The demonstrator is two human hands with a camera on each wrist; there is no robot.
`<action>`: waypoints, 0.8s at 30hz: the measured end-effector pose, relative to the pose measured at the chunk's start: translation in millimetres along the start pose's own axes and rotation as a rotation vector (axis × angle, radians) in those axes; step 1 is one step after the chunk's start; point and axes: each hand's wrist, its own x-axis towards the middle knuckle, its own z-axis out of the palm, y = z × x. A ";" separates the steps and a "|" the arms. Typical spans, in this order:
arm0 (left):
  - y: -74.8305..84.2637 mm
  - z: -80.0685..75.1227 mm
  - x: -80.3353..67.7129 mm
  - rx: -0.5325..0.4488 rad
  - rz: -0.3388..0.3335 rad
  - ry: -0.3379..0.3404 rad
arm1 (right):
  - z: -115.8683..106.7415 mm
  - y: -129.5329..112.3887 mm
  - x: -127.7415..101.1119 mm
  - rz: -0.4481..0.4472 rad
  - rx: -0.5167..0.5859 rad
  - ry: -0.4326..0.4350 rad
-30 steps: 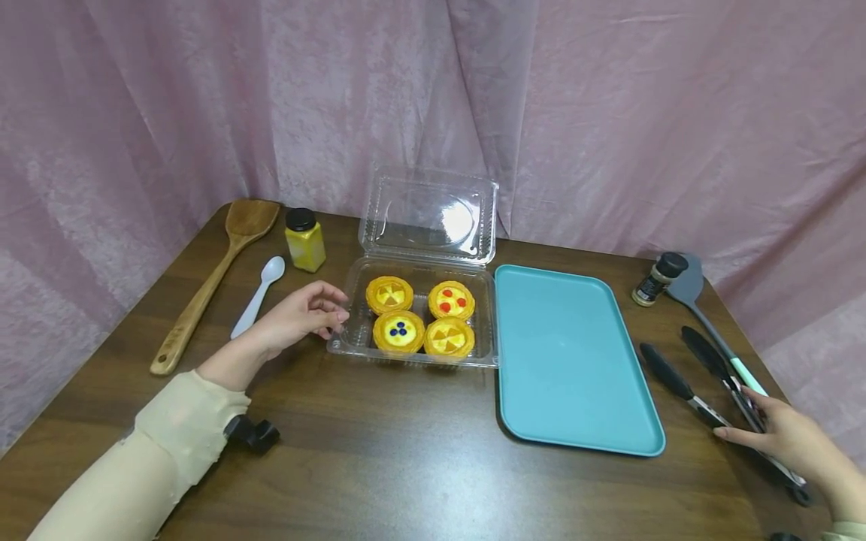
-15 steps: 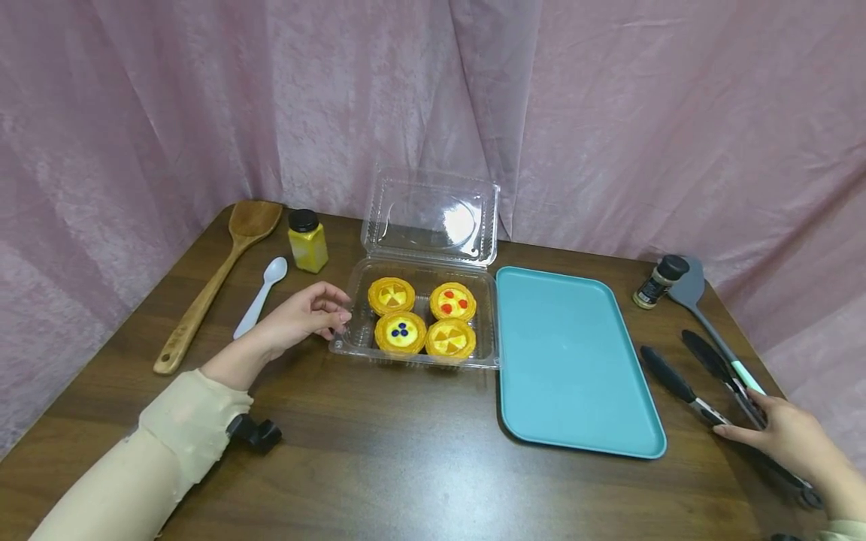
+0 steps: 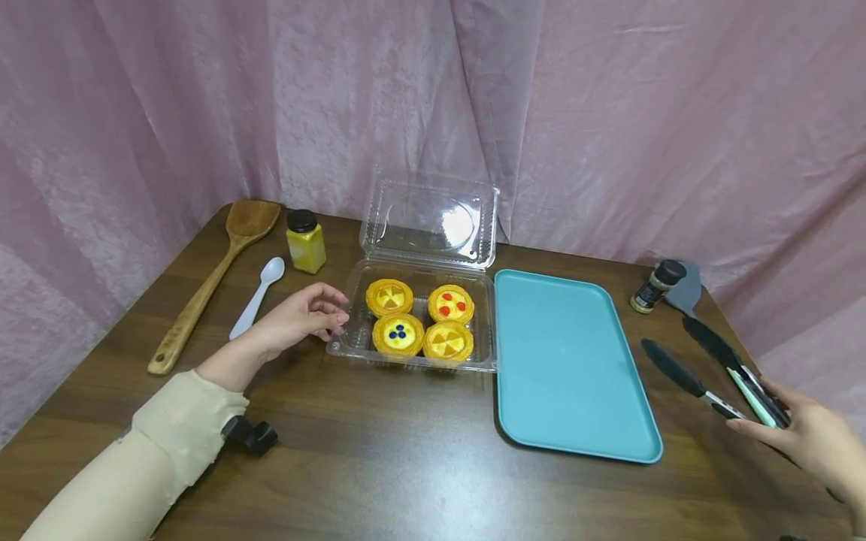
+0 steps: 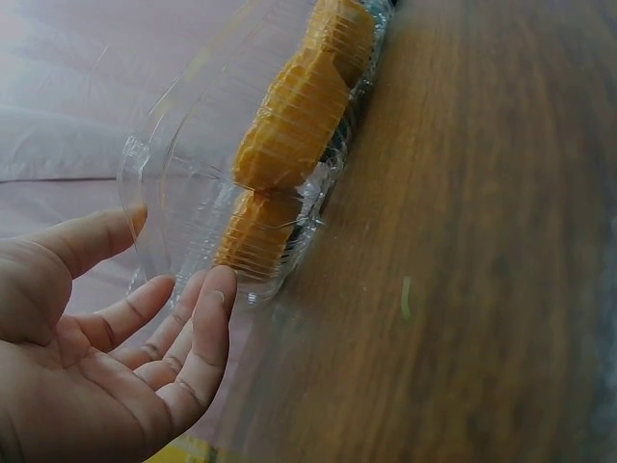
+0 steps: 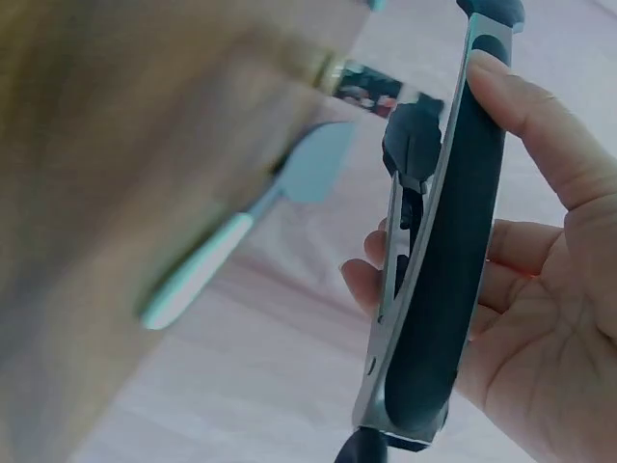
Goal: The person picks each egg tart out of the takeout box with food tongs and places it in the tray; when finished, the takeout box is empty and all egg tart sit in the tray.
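Note:
At the left end of the clear plastic clamshell box [image 3: 413, 361] is my left hand [image 3: 298, 319], its loosely bent fingertips [image 4: 220, 289] at the box's side and its thumb near the rim. Several fruit-topped egg tarts [image 3: 398, 334] sit inside, below the raised lid [image 3: 431, 218]. My right hand [image 3: 822, 439] holds black-and-steel tongs [image 3: 676, 368], thumb on one arm and fingers round the other. The tongs' jaws are spread. In the right wrist view, the thumb lies along the black grip of the tongs [image 5: 453, 241].
A turquoise tray [image 3: 575, 361] lies between the box and tongs. Behind the tongs are a grey spatula [image 3: 686, 289] and a black-capped spice jar [image 3: 655, 289]. At left are a wooden turner [image 3: 210, 282], a white spoon [image 3: 258, 297] and a yellow bottle [image 3: 306, 244].
My right hand has lifted the tongs a little and shifted right, and they now overlap more of the spatula's handle. The left hand stays at the box.

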 end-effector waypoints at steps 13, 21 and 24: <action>2.0 -0.9 -1.6 0.010 0.003 -0.001 | -41.4 -34.4 3.3 -0.224 -0.039 0.208; 2.4 -0.8 -1.7 0.004 0.002 -0.008 | -62.8 -59.6 12.6 -0.400 -0.094 0.313; 2.4 -0.9 -1.2 0.003 0.000 -0.009 | -69.6 -70.7 14.9 -0.396 -0.118 0.297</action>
